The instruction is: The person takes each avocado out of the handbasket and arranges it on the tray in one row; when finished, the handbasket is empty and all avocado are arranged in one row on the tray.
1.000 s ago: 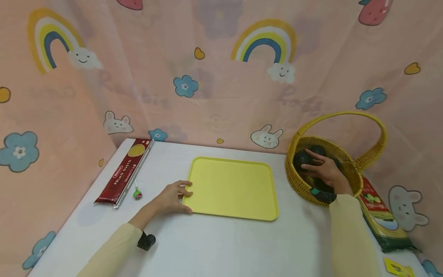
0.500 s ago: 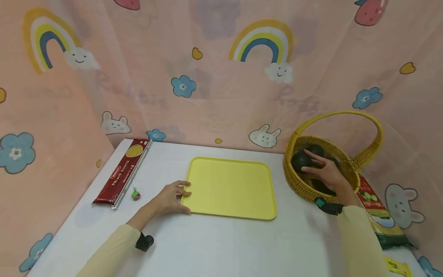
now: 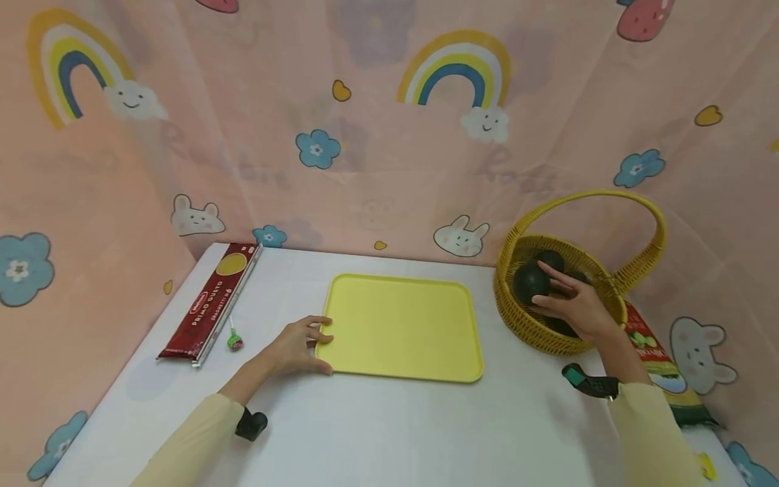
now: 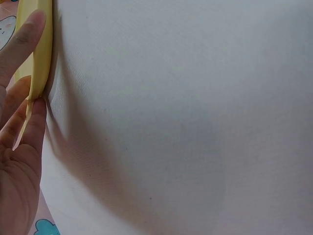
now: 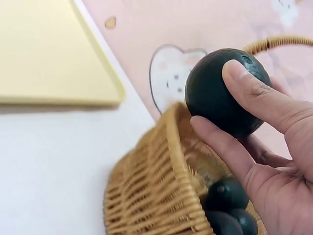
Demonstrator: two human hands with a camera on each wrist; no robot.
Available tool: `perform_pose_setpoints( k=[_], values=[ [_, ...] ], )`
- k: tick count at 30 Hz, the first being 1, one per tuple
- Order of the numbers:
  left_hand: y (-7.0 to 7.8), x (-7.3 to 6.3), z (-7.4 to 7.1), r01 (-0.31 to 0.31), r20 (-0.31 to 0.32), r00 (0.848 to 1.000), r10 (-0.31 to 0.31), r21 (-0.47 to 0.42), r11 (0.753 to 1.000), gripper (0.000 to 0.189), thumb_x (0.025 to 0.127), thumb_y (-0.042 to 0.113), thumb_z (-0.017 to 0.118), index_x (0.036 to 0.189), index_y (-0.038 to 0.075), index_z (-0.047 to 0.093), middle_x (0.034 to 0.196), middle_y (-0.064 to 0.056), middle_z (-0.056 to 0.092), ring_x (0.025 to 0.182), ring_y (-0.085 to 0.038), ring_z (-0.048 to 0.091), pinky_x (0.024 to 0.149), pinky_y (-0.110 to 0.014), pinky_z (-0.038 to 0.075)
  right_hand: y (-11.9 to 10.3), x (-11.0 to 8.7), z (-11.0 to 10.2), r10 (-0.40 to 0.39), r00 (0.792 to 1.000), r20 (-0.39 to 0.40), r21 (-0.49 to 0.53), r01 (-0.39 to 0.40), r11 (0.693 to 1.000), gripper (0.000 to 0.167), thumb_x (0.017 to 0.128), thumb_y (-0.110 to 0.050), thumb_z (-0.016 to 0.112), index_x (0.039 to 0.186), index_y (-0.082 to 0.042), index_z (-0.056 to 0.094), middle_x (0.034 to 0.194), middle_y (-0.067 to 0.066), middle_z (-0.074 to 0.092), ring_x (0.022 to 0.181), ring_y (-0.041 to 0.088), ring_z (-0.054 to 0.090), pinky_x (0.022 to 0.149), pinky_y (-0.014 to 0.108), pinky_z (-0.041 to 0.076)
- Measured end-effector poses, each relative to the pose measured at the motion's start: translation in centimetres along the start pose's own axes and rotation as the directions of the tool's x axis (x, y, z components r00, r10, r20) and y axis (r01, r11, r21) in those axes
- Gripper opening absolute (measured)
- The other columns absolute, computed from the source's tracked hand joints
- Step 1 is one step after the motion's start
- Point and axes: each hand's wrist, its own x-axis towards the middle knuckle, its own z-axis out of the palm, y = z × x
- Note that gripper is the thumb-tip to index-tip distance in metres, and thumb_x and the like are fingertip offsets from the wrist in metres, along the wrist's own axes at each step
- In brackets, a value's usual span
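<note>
My left hand (image 3: 299, 348) holds the yellow tray (image 3: 402, 328) at its left end, fingers over the rim and thumb by the front corner. In the left wrist view, the fingers (image 4: 36, 122) and thumb lie along the tray's edge (image 4: 43, 54). Over at the right, my right hand (image 3: 575, 304) grips a dark green, round avocado (image 3: 531, 283) between thumb and fingers. The right wrist view shows this avocado (image 5: 220, 93) above the rim of a yellow wicker basket (image 5: 146, 181). More avocados (image 5: 227, 193) lie inside the basket, partly hidden by the hand and rim.
A red spaghetti packet (image 3: 209, 304) and a lollipop (image 3: 234, 339) lie left of the tray. Behind the right forearm is a red and green bag (image 3: 660, 362), with a small yellow packet (image 3: 706, 465) nearer. A patterned cloth (image 3: 377, 169) hangs behind the table.
My right hand has lifted the avocado a little, and its wrist has swung right and toward me. The left hand stays on the tray. The head view has shifted slightly.
</note>
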Motion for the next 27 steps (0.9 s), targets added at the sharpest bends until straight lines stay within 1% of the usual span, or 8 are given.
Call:
perform_pose_setpoints(
  k=[2, 5, 7, 9, 13, 18, 22, 27],
  values=[
    [0.0, 0.0, -0.1, -0.003, 0.0, 1.0, 0.003, -0.005, 1.0, 0.066, 0.061, 0.031, 0.091, 0.113, -0.004, 0.069, 0.136, -0.012, 0.05, 0.127, -0.036, 0.046, 0.098, -0.036, 0.049, -0.2, -0.1, 0.5, -0.009, 1.0, 0.011, 0.019, 0.009, 1.0, 0.071, 0.092, 0.004, 0.059, 0.151, -0.023, 0.03, 0.149, 0.032, -0.018, 0.09, 0.012, 0.067, 0.082, 0.031, 0.057],
    [-0.1, 0.0, -0.1, -0.002, -0.003, 1.0, 0.002, -0.004, 1.0, 0.067, 0.06, 0.032, 0.091, 0.112, -0.004, 0.069, 0.136, -0.011, 0.051, 0.127, -0.036, 0.047, 0.098, -0.037, 0.049, -0.4, -0.3, 1.4, -0.024, 0.999, 0.029, 0.025, 0.024, 0.999, 0.072, 0.092, 0.006, 0.058, 0.151, -0.021, 0.03, 0.146, 0.031, -0.008, 0.087, 0.01, 0.066, 0.084, 0.034, 0.056],
    [-0.1, 0.0, -0.1, 0.001, -0.005, 1.0, -0.001, -0.012, 1.0, 0.067, 0.06, 0.031, 0.091, 0.112, -0.004, 0.069, 0.136, -0.011, 0.051, 0.127, -0.035, 0.047, 0.099, -0.037, 0.048, -0.6, -0.5, 2.0, -0.029, 0.999, 0.023, -0.002, 0.029, 1.0, 0.071, 0.091, 0.005, 0.059, 0.151, -0.021, 0.031, 0.143, 0.026, 0.0, 0.08, 0.007, 0.062, 0.082, 0.031, 0.057],
    [-0.2, 0.0, 0.0, -0.005, -0.003, 1.0, 0.005, -0.014, 1.0, 0.067, 0.061, 0.031, 0.091, 0.112, -0.004, 0.069, 0.136, -0.011, 0.05, 0.126, -0.036, 0.047, 0.098, -0.037, 0.049, -0.7, -0.7, 2.7, -0.032, 0.999, 0.021, -0.03, 0.032, 0.999, 0.072, 0.091, 0.004, 0.06, 0.151, -0.021, 0.031, 0.142, 0.022, 0.004, 0.08, 0.006, 0.06, 0.081, 0.028, 0.057],
    [-0.2, 0.1, 0.1, -0.001, 0.003, 1.0, 0.001, -0.024, 1.0, 0.067, 0.061, 0.031, 0.091, 0.113, -0.005, 0.068, 0.137, -0.011, 0.049, 0.127, -0.036, 0.046, 0.099, -0.038, 0.048, -0.6, -0.8, 4.2, -0.02, 1.0, 0.004, -0.156, 0.02, 0.988, 0.072, 0.09, -0.004, 0.065, 0.15, -0.026, 0.033, 0.148, 0.024, 0.01, 0.092, 0.002, 0.061, 0.082, 0.022, 0.056],
    [-0.3, 0.1, 0.2, 0.003, 0.001, 1.0, -0.003, -0.022, 1.0, 0.067, 0.061, 0.031, 0.091, 0.113, -0.004, 0.068, 0.137, -0.01, 0.049, 0.126, -0.035, 0.047, 0.098, -0.036, 0.049, -0.2, -0.2, 6.3, -0.015, 1.0, -0.008, -0.251, 0.012, 0.968, 0.072, 0.088, -0.012, 0.07, 0.15, -0.027, 0.035, 0.148, 0.021, 0.022, 0.114, 0.015, 0.054, 0.085, 0.025, 0.055],
    [-0.3, 0.1, 0.2, -0.007, -0.003, 1.0, 0.007, -0.014, 1.0, 0.067, 0.061, 0.031, 0.091, 0.113, -0.004, 0.069, 0.137, -0.01, 0.049, 0.126, -0.035, 0.048, 0.097, -0.035, 0.049, 0.8, 0.9, 8.0, -0.019, 1.0, 0.013, -0.211, 0.021, 0.977, 0.073, 0.087, -0.008, 0.071, 0.149, -0.024, 0.036, 0.15, 0.02, 0.023, 0.122, 0.028, 0.045, 0.086, 0.028, 0.055],
    [-0.5, 0.1, 0.1, -0.015, 0.005, 1.0, 0.015, -0.023, 1.0, 0.067, 0.062, 0.031, 0.091, 0.114, -0.005, 0.068, 0.138, -0.01, 0.049, 0.125, -0.035, 0.049, 0.097, -0.035, 0.05, 3.0, 3.0, 10.3, -0.031, 0.998, 0.05, -0.121, 0.037, 0.992, 0.073, 0.085, -0.002, 0.07, 0.148, -0.018, 0.038, 0.148, 0.02, 0.026, 0.113, 0.02, 0.052, 0.086, 0.031, 0.056]
  ],
)
